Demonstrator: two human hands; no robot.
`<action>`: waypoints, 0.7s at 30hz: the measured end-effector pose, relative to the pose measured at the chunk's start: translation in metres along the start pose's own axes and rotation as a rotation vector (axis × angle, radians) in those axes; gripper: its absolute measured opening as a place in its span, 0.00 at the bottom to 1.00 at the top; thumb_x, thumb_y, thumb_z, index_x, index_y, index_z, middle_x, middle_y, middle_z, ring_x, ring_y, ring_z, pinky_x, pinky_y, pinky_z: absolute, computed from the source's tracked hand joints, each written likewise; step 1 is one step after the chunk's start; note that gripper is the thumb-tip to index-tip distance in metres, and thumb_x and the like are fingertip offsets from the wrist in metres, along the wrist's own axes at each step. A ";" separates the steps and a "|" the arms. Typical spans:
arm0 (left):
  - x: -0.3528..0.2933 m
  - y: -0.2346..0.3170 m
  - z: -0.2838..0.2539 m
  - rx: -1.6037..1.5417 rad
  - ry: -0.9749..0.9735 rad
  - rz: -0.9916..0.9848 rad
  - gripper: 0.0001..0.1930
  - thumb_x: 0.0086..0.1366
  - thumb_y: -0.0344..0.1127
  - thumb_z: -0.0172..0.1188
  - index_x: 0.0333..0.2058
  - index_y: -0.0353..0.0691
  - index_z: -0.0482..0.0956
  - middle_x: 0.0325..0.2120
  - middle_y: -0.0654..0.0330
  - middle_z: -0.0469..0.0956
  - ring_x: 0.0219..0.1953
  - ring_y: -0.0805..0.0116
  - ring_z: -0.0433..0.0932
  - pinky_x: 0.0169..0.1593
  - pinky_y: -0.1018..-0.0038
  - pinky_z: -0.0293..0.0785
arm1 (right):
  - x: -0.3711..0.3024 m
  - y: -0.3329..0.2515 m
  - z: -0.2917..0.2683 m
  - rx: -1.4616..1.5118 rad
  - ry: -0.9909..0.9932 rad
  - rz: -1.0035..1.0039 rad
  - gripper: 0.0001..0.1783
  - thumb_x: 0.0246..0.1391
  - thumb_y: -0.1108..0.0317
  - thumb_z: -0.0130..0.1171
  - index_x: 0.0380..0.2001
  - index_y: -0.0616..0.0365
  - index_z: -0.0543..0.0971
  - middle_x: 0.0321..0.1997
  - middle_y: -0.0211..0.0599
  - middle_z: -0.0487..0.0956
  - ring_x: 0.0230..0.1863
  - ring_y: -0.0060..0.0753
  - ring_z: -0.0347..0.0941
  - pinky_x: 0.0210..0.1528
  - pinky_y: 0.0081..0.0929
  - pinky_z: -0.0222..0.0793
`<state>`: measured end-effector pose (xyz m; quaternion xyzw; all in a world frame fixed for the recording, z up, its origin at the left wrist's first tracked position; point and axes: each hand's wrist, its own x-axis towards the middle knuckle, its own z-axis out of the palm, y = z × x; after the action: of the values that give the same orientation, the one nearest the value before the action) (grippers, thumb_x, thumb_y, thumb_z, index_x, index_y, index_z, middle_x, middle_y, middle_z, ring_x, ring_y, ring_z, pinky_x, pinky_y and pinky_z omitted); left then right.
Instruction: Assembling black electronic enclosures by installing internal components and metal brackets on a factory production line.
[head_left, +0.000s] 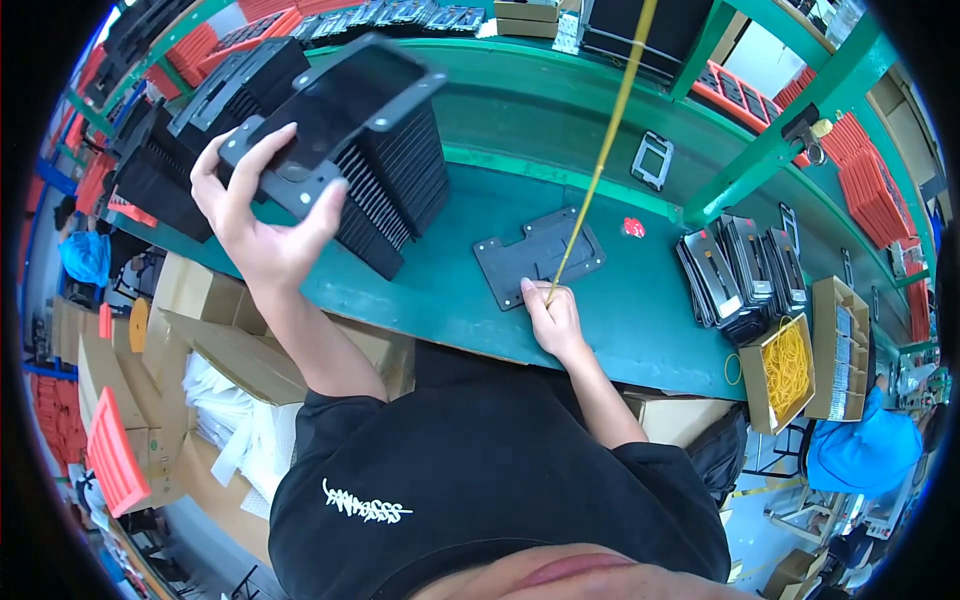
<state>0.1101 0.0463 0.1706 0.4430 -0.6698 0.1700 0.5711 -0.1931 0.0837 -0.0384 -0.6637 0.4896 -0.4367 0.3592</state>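
My left hand (pixel 265 220) is raised at the left, thumb and fingers gripping the near end of a black plate with light round corner spots (pixel 345 100). That plate is tilted and slightly blurred, above a tall stack of similar black plates (pixel 405 165). Another black notched plate (pixel 505 255) lies flat on the green table, with my right hand (pixel 555 318) closed at its near edge. A thin yellow cord (pixel 607 150) runs from the top of the view down to my right fingers. Whether those fingers grip the cord, the plate or both is hard to make out.
More black stacks (pixel 160 170) stand at the left. To the right are dark flat parts in piles (pixel 735 275), a box of yellow rubber bands (pixel 787 370) and a divided carton (pixel 838 350). A green post (pixel 770 155) rises behind; a small red item (pixel 633 228) lies on the table.
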 end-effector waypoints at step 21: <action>-0.148 0.049 0.103 -0.149 -0.908 -0.145 0.49 0.44 0.51 0.80 0.66 0.48 0.70 0.59 0.47 0.69 0.66 0.37 0.63 0.70 0.45 0.59 | 0.029 -0.022 -0.045 0.224 0.115 0.233 0.29 0.69 0.56 0.55 0.13 0.51 0.63 0.13 0.22 0.62 0.16 0.21 0.54 0.21 0.27 0.49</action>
<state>0.0018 0.0571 0.0188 0.4760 -0.8298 -0.1299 0.2608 -0.2235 0.0590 0.0045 -0.5322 0.5313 -0.4810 0.4507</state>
